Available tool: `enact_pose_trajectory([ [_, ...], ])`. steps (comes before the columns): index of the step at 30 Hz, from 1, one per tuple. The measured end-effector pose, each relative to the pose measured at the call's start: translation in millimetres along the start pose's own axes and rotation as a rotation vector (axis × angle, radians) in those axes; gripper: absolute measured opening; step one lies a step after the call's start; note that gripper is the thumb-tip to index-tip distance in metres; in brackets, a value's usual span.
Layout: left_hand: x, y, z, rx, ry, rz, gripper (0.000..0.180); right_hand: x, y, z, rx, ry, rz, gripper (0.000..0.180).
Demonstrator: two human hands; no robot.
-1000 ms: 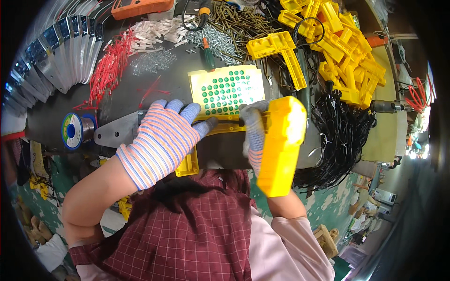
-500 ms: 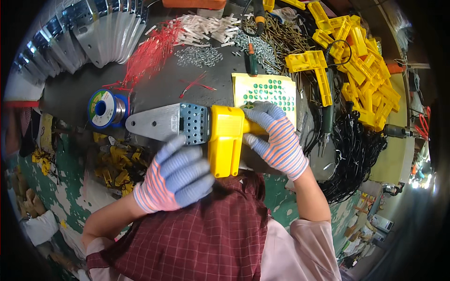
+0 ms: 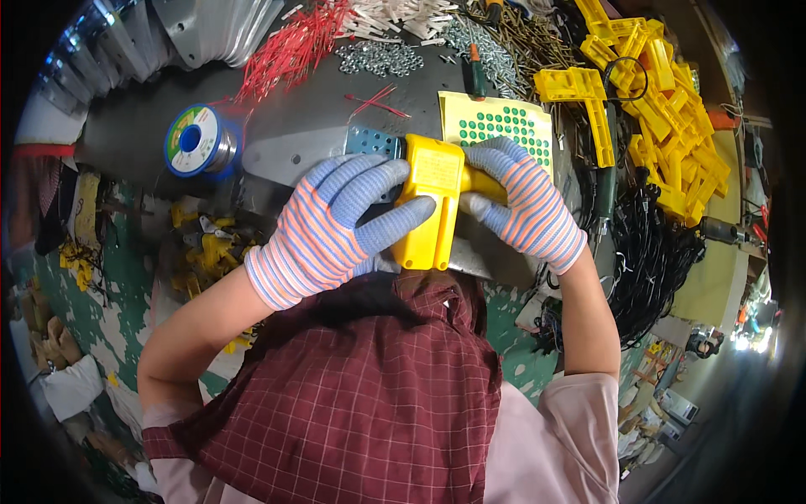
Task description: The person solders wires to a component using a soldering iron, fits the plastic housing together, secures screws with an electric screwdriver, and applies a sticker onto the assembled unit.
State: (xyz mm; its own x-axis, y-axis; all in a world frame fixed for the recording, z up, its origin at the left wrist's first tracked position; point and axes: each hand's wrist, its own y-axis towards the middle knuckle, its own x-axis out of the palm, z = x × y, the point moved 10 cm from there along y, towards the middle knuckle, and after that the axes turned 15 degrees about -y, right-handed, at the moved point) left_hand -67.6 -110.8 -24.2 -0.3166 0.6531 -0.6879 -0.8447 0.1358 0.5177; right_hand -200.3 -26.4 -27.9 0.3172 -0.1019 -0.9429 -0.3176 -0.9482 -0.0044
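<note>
A pipe welding iron, with a yellow plastic body (image 3: 435, 181), lies across in front of me. Its pointed grey metal plate (image 3: 281, 155) reaches to the left, blurred, and a dark perforated guard (image 3: 369, 140) joins plate and body. My left hand (image 3: 323, 223), in a striped knit glove, grips the left side of the body, thumb on its face and fingers over the guard end. The yellow handle (image 3: 484, 185) on the right is held by my gloved right hand (image 3: 531, 202), fingers curled round it. The fingertips behind the tool are hidden.
Beyond lie a solder spool (image 3: 201, 141), red wires (image 3: 290, 55), metal nuts (image 3: 379, 59), a sheet of green round stickers (image 3: 504, 126) and a screwdriver (image 3: 476, 74). Yellow housings (image 3: 672, 126) and black cables (image 3: 646, 252) are heaped at the right; metal plates (image 3: 210, 29) stand far left.
My left hand has moved up and right from beside the tool and now grips its yellow body. The right hand still holds the handle. The view has shifted slightly.
</note>
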Motion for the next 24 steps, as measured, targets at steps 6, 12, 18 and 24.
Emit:
enact_pose_trajectory([
  [6,-2,0,3,0.026,0.043,0.029,0.059,3,-1,-10,-0.047,-0.223,0.117,0.053],
  [12,0,-2,3,-0.004,0.002,0.036,0.059,2,1,-12,-0.055,-0.161,0.106,0.05],
  [18,5,-4,9,0.058,0.081,-0.002,0.06,9,6,-24,-0.111,-0.464,0.021,0.057],
  [24,27,6,6,0.156,0.185,-0.199,0.052,25,21,-29,0.114,-0.73,-0.071,0.042],
])
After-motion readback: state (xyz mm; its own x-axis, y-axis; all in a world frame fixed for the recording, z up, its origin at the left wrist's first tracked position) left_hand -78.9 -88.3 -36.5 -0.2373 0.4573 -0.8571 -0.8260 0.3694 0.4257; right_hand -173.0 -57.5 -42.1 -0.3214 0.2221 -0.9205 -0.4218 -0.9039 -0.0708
